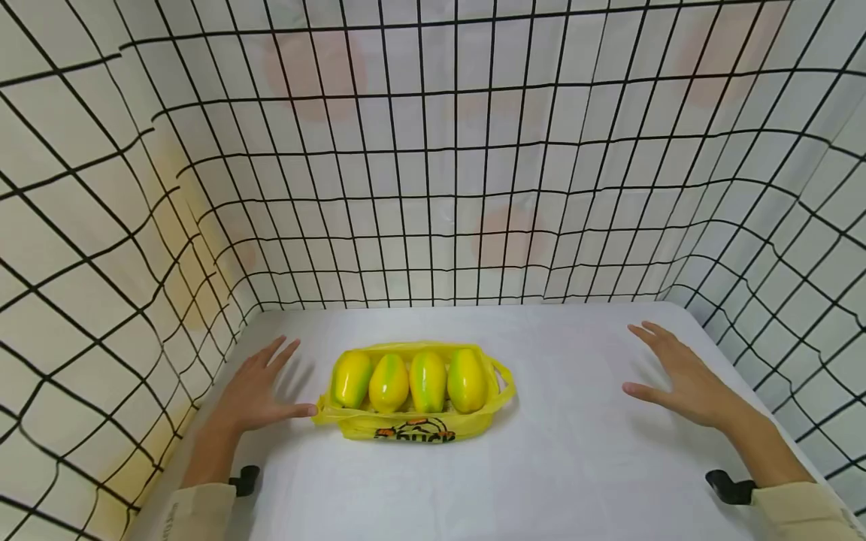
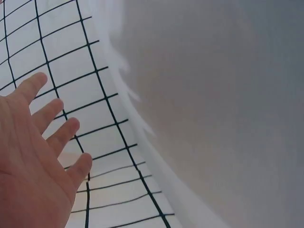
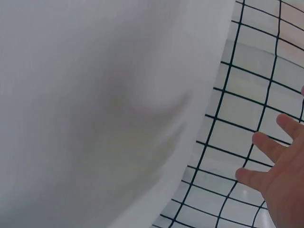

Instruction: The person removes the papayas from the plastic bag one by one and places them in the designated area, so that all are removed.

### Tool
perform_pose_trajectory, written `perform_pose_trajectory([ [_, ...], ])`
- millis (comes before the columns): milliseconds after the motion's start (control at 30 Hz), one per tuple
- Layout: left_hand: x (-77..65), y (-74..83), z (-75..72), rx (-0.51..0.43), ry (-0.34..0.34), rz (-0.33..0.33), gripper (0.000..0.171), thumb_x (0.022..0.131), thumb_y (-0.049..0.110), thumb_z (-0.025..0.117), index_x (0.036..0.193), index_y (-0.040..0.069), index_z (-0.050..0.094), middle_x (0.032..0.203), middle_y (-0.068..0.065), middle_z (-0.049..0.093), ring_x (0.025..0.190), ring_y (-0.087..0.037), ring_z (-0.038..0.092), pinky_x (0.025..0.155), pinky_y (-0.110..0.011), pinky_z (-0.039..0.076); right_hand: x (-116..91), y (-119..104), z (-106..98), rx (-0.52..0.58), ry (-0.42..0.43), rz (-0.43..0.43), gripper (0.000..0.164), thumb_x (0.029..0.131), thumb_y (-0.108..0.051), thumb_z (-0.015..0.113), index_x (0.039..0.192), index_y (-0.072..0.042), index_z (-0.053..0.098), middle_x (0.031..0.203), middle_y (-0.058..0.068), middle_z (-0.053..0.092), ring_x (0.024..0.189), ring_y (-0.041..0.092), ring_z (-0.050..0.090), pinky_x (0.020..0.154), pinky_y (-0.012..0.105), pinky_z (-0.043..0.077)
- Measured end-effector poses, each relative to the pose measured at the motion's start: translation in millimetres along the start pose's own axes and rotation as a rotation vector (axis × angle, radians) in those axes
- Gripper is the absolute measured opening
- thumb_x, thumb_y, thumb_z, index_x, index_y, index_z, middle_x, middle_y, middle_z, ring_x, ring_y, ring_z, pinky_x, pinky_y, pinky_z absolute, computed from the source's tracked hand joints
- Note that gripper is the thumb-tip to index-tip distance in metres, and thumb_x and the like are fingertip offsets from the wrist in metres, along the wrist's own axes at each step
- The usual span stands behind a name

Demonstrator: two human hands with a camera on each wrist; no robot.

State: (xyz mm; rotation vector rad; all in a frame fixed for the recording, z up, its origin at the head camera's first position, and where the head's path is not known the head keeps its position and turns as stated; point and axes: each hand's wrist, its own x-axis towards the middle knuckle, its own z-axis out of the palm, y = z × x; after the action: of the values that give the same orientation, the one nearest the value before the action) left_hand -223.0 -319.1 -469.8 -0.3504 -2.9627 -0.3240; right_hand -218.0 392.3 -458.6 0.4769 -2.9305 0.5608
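Several glossy yellow-green fruits [image 1: 428, 382], mango-like in shape, lie in a row in a yellow plastic bag [image 1: 433, 430] with dark print on its front. One bag handle loops out at the right; the other end bunches at the left. My left hand [image 1: 252, 394] is just left of the bag with fingers spread, its thumb tip beside the bunched end; whether they touch I cannot tell. Far to the right of the bag, my right hand [image 1: 686, 379] hovers over the table with fingers apart, holding nothing. Both wrist views show spread fingers, without the bag.
A white cloth covers the table [image 1: 555, 466]. Black wire grid panels [image 1: 433, 143] with pale sheeting behind them enclose the back and both sides. The left grid [image 2: 76, 114] and right grid [image 3: 242, 118] stand close to the hands.
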Motion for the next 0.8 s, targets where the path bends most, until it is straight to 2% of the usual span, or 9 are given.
perform_pose_trajectory([
  [133,5.4,1.4,6.2,-0.004,0.008,0.009,0.127,0.066,0.082,0.076,0.164,0.019,0.027,0.169,-0.019,0.025,0.150,-0.050,0.030,0.117,-0.073,0.029,4,-8,9,0.046,-0.019,0.025,0.104,0.090,-0.053,0.074,0.167,-0.029,0.009,0.173,0.015,0.006,0.155,0.051,0.013,0.101,0.086,0.027],
  [333,13.1,9.8,11.9,-0.019,-0.004,0.016,0.126,0.066,0.083,0.074,0.164,0.020,0.027,0.169,-0.018,0.026,0.149,-0.050,0.032,0.114,-0.075,0.031,12,-24,21,0.122,-0.007,0.036,0.103,0.089,-0.052,0.075,0.166,-0.032,0.010,0.173,0.012,0.008,0.154,0.049,0.019,0.103,0.084,0.029],
  [567,16.0,20.9,16.5,-0.059,-0.016,-0.003,0.124,0.066,0.083,0.074,0.165,0.025,0.025,0.169,-0.015,0.028,0.150,-0.048,0.032,0.108,-0.078,0.036,24,-44,30,0.158,-0.011,0.015,0.102,0.090,-0.053,0.075,0.166,-0.033,0.011,0.173,0.011,0.010,0.152,0.049,0.024,0.106,0.082,0.030],
  [800,19.3,31.1,20.1,-0.104,-0.026,0.022,0.121,0.067,0.084,0.073,0.164,0.030,0.025,0.168,-0.013,0.030,0.149,-0.047,0.035,0.104,-0.078,0.040,35,-59,37,0.172,-0.025,0.012,0.099,0.090,-0.056,0.073,0.166,-0.034,0.013,0.173,0.010,0.012,0.153,0.047,0.024,0.109,0.081,0.029],
])
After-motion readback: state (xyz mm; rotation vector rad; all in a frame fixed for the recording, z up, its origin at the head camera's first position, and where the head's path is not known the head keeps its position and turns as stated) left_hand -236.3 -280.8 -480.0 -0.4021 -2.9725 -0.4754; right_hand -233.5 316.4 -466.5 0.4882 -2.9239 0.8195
